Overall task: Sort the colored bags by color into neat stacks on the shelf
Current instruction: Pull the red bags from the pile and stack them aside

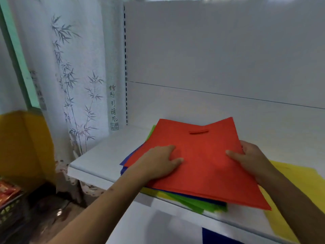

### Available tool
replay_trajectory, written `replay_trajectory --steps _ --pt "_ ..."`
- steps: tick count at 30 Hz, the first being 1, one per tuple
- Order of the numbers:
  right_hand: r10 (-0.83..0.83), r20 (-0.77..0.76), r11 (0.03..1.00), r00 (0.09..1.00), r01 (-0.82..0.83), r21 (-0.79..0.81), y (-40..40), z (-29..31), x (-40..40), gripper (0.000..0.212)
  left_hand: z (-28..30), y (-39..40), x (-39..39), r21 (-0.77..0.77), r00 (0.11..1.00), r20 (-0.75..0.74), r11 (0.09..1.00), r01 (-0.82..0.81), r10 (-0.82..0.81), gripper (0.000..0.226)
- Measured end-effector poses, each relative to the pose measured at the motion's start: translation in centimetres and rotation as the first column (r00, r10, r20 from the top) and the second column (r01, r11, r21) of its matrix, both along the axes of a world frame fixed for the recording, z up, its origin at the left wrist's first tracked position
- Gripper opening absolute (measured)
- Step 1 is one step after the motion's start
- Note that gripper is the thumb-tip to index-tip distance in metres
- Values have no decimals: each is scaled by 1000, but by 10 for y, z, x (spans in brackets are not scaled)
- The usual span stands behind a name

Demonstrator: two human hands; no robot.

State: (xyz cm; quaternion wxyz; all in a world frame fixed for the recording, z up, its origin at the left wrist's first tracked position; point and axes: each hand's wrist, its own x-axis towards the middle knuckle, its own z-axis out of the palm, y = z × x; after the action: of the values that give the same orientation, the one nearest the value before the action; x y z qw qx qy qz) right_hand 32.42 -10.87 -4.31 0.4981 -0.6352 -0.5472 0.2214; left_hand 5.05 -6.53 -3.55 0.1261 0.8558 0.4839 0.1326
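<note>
Head view, looking down onto a white shelf (98, 159) with a white back panel (219, 50) behind it. A curtain printed with bamboo (70, 76) hangs just beside the shelf's left end, and a blurred yellow object (22, 147) stands further left.

On the shelf, a mixed pile of flat bags lies near the front edge, towards the left end, with its near side overhanging that edge. A red bag (202, 161) lies on top, turned askew, its slot handle (198, 132) pointing towards the back panel. Beneath it, a blue bag (131, 158) shows at the left side, and a green bag (198, 205) at the front edge and at the far left corner of the pile. A strip of yellow shows at the very bottom. A separate yellow bag (302, 182) lies flat to the right of the pile, reaching past the shelf's front edge.

The left hand (161, 162) rests palm-down on the red bag, fingers spread and fairly straight. The right hand (249, 157) grips the red bag's right edge, thumb on top and fingers curled under.
</note>
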Motion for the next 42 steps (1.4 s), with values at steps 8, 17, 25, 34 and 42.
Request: replay_trajectory --steps 8,17,25,34,42 --pt "-47 -277 953 960 126 274 -83 45 -57 32 8 27 -36 -468 572 794 807 360 205 61" --pt "-314 -387 889 867 412 201 -171 26 -63 18 23 -44 6 -105 490 860 889 445 -144 17" --pt "-711 -30 679 703 696 234 -298 -13 -3 8 4 -130 111 84 620 638 841 535 -458 31" --pt "-884 -111 446 454 890 92 -525 -91 115 17 -72 -331 301 -16 503 617 630 776 -605 22" --pt "-898 -20 436 440 882 -179 -605 -201 229 21 -202 -407 429 -253 648 515 623 740 -560 19"
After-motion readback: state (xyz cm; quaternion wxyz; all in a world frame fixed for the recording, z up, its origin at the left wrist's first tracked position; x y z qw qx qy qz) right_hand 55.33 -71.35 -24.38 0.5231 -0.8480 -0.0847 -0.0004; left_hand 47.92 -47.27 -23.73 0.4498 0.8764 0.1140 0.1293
